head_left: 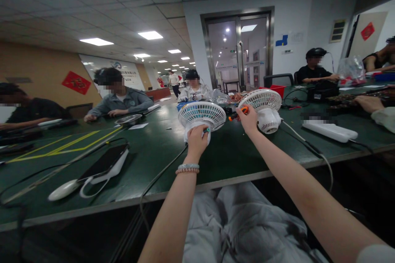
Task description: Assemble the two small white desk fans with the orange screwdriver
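Two small white fans with round slatted guards stand on the green table. My left hand is closed around the rear housing of the left fan. A small green-and-black piece shows beside its thumb; I cannot make out what it is. My right hand pinches an orange-and-black tool, whose kind is partly hidden by the fingers. This hand is just left of the right fan and its motor housing. Whether it touches that fan I cannot tell.
The green table runs across the view. At left lie a dark-screened phone and a white rounded device with cables. A white power strip lies at right. A red bin stands behind the fans. Several people sit around.
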Demonstrator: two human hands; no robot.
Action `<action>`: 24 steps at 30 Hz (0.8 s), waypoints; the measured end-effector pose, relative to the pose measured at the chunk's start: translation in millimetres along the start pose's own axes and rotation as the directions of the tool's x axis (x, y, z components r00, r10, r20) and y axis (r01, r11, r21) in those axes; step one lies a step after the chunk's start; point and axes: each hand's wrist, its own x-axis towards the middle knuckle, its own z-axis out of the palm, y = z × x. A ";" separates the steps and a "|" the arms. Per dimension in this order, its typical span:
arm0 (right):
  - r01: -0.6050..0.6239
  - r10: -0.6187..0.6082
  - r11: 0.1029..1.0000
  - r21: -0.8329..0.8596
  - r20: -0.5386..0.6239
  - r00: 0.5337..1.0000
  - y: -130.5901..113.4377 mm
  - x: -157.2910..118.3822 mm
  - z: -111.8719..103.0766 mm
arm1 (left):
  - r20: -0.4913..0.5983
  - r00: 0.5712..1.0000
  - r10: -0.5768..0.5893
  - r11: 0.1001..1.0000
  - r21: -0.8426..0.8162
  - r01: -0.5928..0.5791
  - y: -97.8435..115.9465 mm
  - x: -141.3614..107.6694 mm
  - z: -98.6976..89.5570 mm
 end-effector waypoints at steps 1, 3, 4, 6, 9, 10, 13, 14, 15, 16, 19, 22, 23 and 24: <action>0.011 -0.011 1.000 0.025 -0.013 1.000 -3.8 -2.7 -0.4 | 0.003 1.000 0.000 1.000 -0.002 0.000 0.6 0.1 -0.3; 0.041 -0.040 0.997 0.072 -0.012 0.999 -11.2 -8.0 -1.2 | 0.012 1.000 0.000 1.000 0.000 0.000 2.0 0.2 -0.9; 0.052 -0.052 0.995 0.087 -0.002 0.999 -14.3 -10.2 -1.6 | 0.016 1.000 -0.002 1.000 0.002 0.002 2.7 0.2 -1.1; 0.059 -0.060 0.993 0.100 0.000 0.998 -19.0 -13.4 -2.1 | 0.023 1.000 -0.006 1.000 0.006 0.005 3.4 0.2 -1.1; 0.059 -0.056 0.993 0.106 -0.027 0.998 -21.9 -14.8 -2.5 | 0.034 0.999 -0.009 1.000 -0.002 0.009 2.6 0.1 0.0; 0.058 -0.054 0.992 0.111 -0.039 0.998 -22.1 -14.6 -2.6 | 0.036 0.999 -0.010 1.000 -0.005 0.010 2.1 0.1 0.5; 0.055 -0.046 0.992 0.110 -0.078 0.996 -21.7 -13.3 -3.2 | 0.028 1.000 -0.010 1.000 -0.002 0.010 1.3 0.0 1.7; 0.057 -0.048 0.993 0.100 -0.087 0.995 -21.6 -13.0 -3.5 | 0.023 1.000 -0.008 1.000 0.001 0.008 1.3 -0.1 1.9; 0.058 -0.050 0.994 0.088 -0.091 0.995 -21.7 -12.8 -3.8 | 0.019 1.000 -0.006 1.000 0.003 0.006 1.5 -0.1 2.1; 0.059 -0.052 0.995 0.076 -0.089 0.995 -22.0 -12.8 -4.1 | 0.017 1.000 -0.004 1.000 0.004 0.004 1.7 -0.1 2.2; 0.058 -0.054 0.997 0.052 -0.072 0.996 -23.3 -13.8 -4.5 | 0.019 1.000 -0.007 1.000 0.005 0.007 2.0 0.1 2.4; 0.074 -0.071 0.996 0.052 -0.062 0.996 -24.4 -15.3 -3.9 | 0.020 1.000 -0.007 1.000 0.002 0.007 1.3 0.4 2.7; 0.081 -0.078 0.995 0.053 -0.058 0.995 -24.6 -15.8 -3.4 | 0.019 1.000 -0.006 1.000 0.003 0.006 0.9 0.4 2.8; 0.085 -0.082 0.995 0.054 -0.054 0.995 -24.6 -16.2 -2.8 | 0.021 1.000 -0.005 1.000 0.004 0.005 0.6 0.5 2.9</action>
